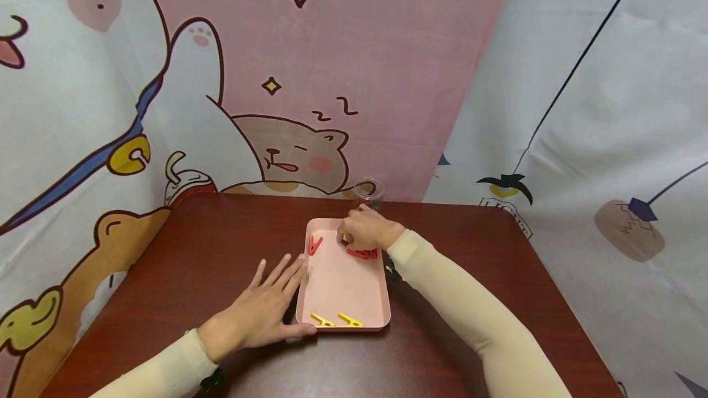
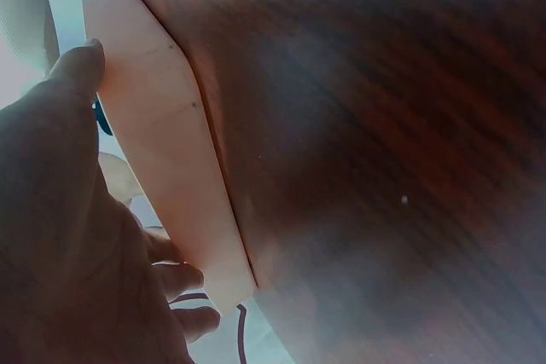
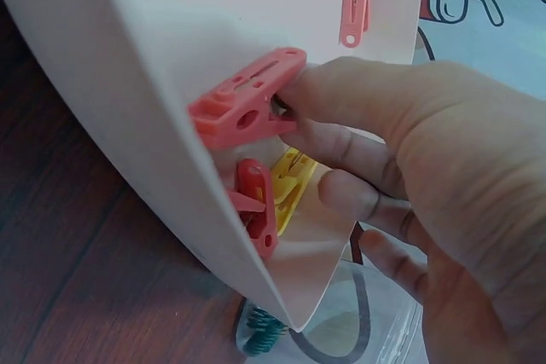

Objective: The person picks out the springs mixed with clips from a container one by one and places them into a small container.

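A shallow pink tray (image 1: 343, 287) lies on the table. My left hand (image 1: 265, 309) rests spread along its left side; in the left wrist view the thumb and fingertips touch the rim. Over the tray's far right part, my right hand (image 1: 365, 229) pinches a red clothespin (image 3: 247, 100) between thumb and forefinger, close to the side wall. Below that one, another red clothespin (image 3: 256, 202) and a yellow clothespin (image 3: 294, 189) lie in the corner. One more red clothespin (image 1: 314, 245) is at the tray's far left. Two yellow clothespins, left (image 1: 322, 320) and right (image 1: 350, 320), lie along the near edge.
Just behind the tray stands a clear plastic cup (image 1: 369, 189), with a green ridged thing (image 3: 263, 330) by it in the right wrist view. The dark brown table (image 1: 442, 336) ends at a printed cloth backdrop (image 1: 387, 78).
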`<state>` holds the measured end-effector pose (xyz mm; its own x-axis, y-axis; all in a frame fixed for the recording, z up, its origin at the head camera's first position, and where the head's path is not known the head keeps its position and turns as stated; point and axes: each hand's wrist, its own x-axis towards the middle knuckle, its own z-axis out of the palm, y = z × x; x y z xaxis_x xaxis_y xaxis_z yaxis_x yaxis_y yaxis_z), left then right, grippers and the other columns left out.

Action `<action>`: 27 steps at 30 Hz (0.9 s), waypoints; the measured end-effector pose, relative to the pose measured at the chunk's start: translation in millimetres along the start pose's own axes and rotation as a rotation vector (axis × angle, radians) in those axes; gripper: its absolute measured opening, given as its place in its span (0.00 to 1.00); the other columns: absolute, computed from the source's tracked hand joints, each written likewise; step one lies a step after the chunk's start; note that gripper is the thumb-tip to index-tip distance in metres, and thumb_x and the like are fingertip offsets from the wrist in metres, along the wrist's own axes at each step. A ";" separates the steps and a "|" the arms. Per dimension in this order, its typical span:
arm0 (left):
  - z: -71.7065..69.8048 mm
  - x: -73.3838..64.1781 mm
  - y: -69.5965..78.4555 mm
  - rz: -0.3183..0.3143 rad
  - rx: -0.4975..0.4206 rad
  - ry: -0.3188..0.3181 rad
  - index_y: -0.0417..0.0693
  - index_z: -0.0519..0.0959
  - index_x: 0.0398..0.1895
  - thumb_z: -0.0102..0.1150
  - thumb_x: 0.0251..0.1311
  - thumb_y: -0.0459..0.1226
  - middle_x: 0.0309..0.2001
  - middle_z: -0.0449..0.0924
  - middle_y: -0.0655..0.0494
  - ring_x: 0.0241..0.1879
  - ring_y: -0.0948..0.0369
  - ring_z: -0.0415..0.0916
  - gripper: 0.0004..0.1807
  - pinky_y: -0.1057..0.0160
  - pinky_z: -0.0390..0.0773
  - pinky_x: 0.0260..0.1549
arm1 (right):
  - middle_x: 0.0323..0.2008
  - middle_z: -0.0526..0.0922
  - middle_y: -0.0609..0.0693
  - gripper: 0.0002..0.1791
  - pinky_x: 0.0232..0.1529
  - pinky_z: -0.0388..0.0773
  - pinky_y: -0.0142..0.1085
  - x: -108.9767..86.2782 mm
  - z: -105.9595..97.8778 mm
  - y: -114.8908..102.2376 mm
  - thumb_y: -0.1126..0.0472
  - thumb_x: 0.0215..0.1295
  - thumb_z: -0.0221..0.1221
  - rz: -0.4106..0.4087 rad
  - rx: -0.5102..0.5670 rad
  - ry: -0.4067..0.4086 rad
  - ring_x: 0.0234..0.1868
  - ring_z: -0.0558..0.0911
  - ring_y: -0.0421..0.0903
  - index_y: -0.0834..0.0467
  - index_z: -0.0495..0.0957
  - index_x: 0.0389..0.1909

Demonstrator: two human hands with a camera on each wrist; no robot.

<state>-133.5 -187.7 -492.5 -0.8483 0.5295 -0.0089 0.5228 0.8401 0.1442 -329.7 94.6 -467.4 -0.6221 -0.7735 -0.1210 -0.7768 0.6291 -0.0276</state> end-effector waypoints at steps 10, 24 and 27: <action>-0.2 1.0 -0.6 -0.004 -0.018 -0.020 0.44 0.55 0.97 0.57 0.70 0.83 0.98 0.49 0.46 0.96 0.38 0.49 0.70 0.17 0.53 0.87 | 0.40 0.96 0.40 0.10 0.78 0.76 0.56 -2.9 2.0 3.0 0.50 0.70 0.83 0.009 0.010 0.010 0.52 0.90 0.42 0.45 0.97 0.49; -1.6 -0.7 0.3 -0.006 -0.023 -0.010 0.44 0.56 0.97 0.57 0.70 0.83 0.98 0.50 0.45 0.97 0.38 0.49 0.70 0.17 0.53 0.87 | 0.47 0.93 0.42 0.11 0.76 0.78 0.58 -9.8 5.4 4.3 0.45 0.68 0.84 -0.015 -0.024 0.119 0.55 0.90 0.45 0.43 0.97 0.46; -1.5 -1.1 0.2 -0.009 -0.026 -0.007 0.43 0.56 0.97 0.57 0.70 0.83 0.98 0.50 0.45 0.96 0.37 0.49 0.70 0.16 0.53 0.87 | 0.50 0.92 0.44 0.12 0.76 0.78 0.57 -12.4 4.2 3.2 0.43 0.69 0.83 -0.006 -0.021 0.141 0.59 0.90 0.48 0.43 0.97 0.47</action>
<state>-132.6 -188.3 -490.9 -0.8521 0.5231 -0.0175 0.5130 0.8414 0.1699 -324.1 106.6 -470.2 -0.6238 -0.7813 0.0202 -0.7815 0.6238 -0.0067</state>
